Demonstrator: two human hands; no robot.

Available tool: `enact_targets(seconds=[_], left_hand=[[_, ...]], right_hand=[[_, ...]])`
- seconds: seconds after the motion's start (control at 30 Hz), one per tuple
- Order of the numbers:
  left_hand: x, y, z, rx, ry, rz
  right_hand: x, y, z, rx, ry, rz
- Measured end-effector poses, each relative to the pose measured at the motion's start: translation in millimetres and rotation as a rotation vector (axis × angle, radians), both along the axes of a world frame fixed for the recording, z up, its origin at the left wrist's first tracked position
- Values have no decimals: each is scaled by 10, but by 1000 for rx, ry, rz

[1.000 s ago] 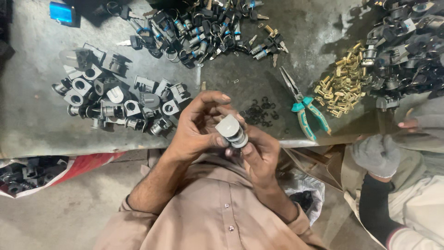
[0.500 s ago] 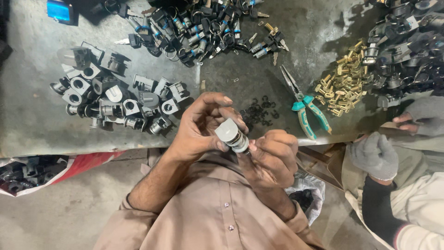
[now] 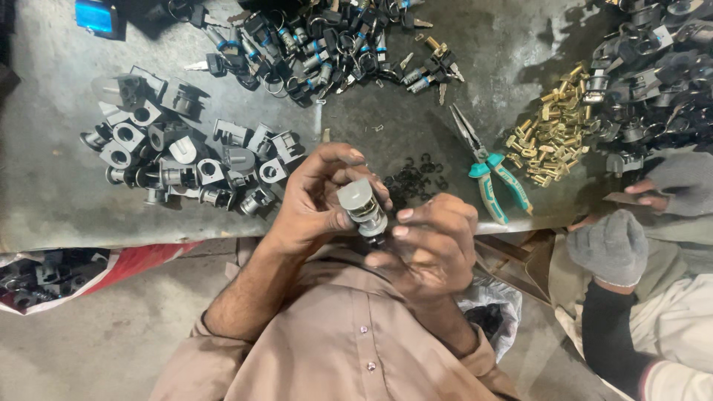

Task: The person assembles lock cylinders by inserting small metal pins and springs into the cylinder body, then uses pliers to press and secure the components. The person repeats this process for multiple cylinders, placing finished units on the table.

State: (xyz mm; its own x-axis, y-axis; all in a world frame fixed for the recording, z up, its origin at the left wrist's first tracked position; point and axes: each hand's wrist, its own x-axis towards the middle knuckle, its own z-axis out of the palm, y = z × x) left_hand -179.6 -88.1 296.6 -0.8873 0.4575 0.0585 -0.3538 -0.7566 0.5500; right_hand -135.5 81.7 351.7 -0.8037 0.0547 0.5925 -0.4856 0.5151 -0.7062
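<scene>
Curling, both hands (image 3: 371, 223) seemingly pinch the lock cylinder (image 3: 362, 207).

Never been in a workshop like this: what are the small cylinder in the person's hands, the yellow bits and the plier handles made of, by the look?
The cylinder looks like dull grey cast metal, matte with bright ringed grooves. The yellow bits seem to be brass, judging by their golden shine. The plier handles appear rubber or plastic coated, teal and smooth, with bare steel jaws.

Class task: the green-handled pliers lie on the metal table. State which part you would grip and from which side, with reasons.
Grip the pliers by the two green handles, probably from the table's near edge: the handles point that way and overhang the edge, while the slim bare jaws point away.
</scene>
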Motion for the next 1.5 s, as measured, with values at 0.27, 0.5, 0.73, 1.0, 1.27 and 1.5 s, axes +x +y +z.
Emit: enact_targets(seconds=[0.27,0.5,0.73,1.0,1.27,1.5], left_hand=[[-13,-5,-6,1,-1,-12],[-43,-28,-4,-14,33,-38],[-63,-20,1,-14,35,-55],[-38,-67,-39,-49,32,-21],[-27,-44,-34,-52,-9,-28],[-5,28,1,-43,-25,-13]], right_hand=[[-19,-45,-44,35,-120,31],[63,23,-136,-402,-505,284],[79,-16,-419,-1802,-1069,1159],[148,-50,-463,-1645,-942,814],[100,-72,-283,-833,-580,368],[53,91,-285,-102,-174,155]])
